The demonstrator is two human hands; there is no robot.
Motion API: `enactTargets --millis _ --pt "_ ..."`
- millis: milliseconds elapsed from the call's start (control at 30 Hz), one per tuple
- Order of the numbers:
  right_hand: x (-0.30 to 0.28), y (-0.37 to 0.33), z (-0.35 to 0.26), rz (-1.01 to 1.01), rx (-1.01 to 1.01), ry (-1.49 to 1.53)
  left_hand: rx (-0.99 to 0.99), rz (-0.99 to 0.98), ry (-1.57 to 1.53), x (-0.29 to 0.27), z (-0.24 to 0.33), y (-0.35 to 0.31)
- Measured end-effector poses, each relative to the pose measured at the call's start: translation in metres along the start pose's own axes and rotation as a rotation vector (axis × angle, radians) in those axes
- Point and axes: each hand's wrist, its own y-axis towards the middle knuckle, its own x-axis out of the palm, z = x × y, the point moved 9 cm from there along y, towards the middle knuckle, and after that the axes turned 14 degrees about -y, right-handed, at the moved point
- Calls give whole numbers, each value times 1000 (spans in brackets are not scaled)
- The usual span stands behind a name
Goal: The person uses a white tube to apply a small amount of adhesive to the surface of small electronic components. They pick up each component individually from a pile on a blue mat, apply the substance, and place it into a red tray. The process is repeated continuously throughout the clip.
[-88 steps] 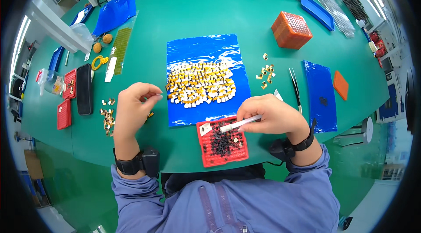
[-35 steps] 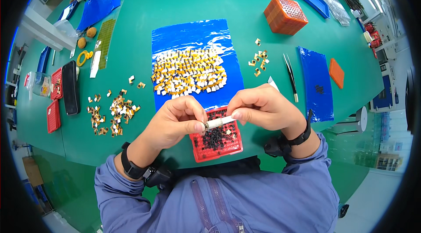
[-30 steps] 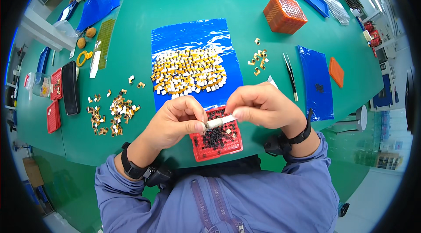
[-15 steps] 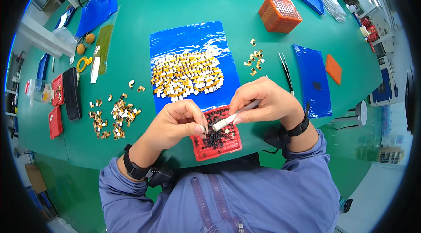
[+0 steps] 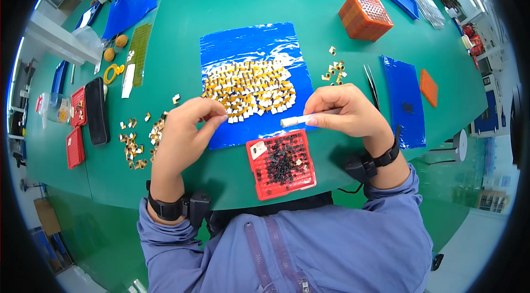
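Note:
My left hand (image 5: 182, 130) is at the lower left edge of a blue sheet (image 5: 243, 44), thumb and index finger pinched. Whatever lies between those fingertips is too small or hidden to make out. Rows of small white-and-gold parts (image 5: 248, 89) cover the middle of that sheet. In my right hand (image 5: 348, 113) is a white pen-shaped tool (image 5: 292, 121), its blunt tip pointing left over the sheet's lower right part. Below, between both hands, lies a red tray (image 5: 265, 192) holding many tiny black pieces (image 5: 282, 163) and a small white piece (image 5: 258, 149).
Loose gold-and-white parts (image 5: 132, 152) lie left of my left hand, others (image 5: 334, 72) beyond the right. Tweezers (image 5: 372, 86), a second blue sheet (image 5: 406, 105) and an orange stack of trays (image 5: 365, 17) are on the right. A black case (image 5: 96, 111) and yellow scissors (image 5: 113, 73) lie left.
My left hand has gone from above the red tray up and left to the blue sheet's edge. The right hand and tool have moved slightly up and right, off the tray.

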Motion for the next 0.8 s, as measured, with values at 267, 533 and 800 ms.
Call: enactTargets --millis 267,533,800 --pt "0 0 6 21 -16 -70 -86 -91 111 8 -15 0" --pt "0 -1 3 26 5 -59 -40 -88 129 12 -23 1" --pt "-1 -2 -1 33 13 -104 87 5 154 10 -18 3"
